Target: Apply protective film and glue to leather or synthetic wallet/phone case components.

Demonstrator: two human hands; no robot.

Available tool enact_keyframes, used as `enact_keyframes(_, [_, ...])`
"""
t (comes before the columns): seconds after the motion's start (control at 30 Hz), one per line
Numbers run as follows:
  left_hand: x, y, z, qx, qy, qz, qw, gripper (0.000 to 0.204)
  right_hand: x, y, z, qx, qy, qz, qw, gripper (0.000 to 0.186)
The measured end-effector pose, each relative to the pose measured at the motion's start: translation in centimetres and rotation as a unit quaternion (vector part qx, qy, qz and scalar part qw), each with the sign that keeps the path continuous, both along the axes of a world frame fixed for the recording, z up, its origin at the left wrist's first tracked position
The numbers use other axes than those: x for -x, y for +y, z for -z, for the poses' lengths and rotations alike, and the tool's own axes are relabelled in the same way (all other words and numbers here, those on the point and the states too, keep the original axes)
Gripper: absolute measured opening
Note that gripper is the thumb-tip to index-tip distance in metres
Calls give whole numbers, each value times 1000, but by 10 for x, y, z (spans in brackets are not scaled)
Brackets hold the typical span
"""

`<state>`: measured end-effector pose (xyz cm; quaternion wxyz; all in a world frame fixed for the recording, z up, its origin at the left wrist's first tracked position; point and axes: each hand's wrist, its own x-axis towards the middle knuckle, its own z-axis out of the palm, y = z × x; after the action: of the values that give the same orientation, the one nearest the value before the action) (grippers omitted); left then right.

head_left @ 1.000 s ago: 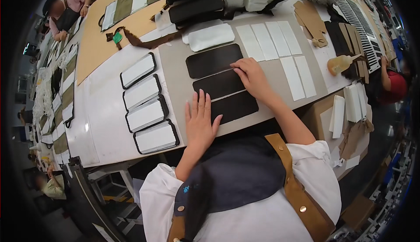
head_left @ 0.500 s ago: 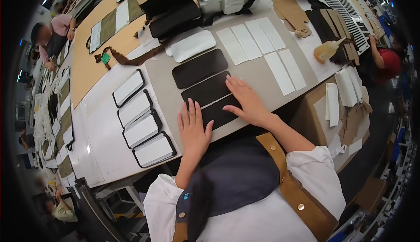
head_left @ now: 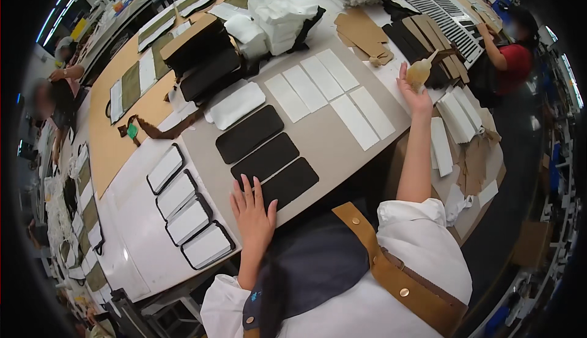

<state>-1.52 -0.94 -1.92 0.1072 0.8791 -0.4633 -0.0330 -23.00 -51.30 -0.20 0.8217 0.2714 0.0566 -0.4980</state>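
"What are the hands doing?"

"The left hand (head_left: 254, 222) lies flat with its fingers spread. It covers the left end of the near black piece (head_left: 290, 182), and its fingertips reach the middle black piece (head_left: 266, 156). The right hand (head_left: 417, 98) is way out at the side, at the yellow bottle (head_left: 419, 74) with the thin tip."

"Is it squeezing the bottle?"

"I can't tell. The bottle hides part of the hand, so I can't see how tight the fingers are, or if it is off the table."

"Where are the black pieces?"

"In a row on the grey board (head_left: 321, 139), with the far black piece (head_left: 249, 133) at the top. White strips (head_left: 354, 124) lie to the right."

"So which step is this?"

"I think it's the getting-the-bottle step."

"And what does the next move need?"

"A good hold on the bottle, I'd say, and a steady left hand so the pieces don't slide."
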Motion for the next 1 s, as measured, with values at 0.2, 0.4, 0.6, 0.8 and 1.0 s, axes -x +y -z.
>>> enact_keyframes(0.2, [1, 3, 0, 24, -10, -11, 1000, 73, 3, -39, 27, 40, 110, 26, 993, 50])
enact_keyframes(0.4, [3, 7, 0, 24, -8, -24, 999, 74, -23, 69, -40, 423, 490, -5, 762, 61])
enact_keyframes(0.6, [4, 13, 0, 152, 48, -46, 986, 70, -43, 125, -97, 551, 534, -75, 636, 63])
enact_keyframes(0.8, [3, 18, -1, 233, 53, -57, 969, 55, -63, 146, -105, 600, 506, -67, 616, 74])
enact_keyframes(1.0, [3, 22, 0, 292, 78, -75, 950, 37, -90, 177, -121, 641, 592, -31, 488, 76])
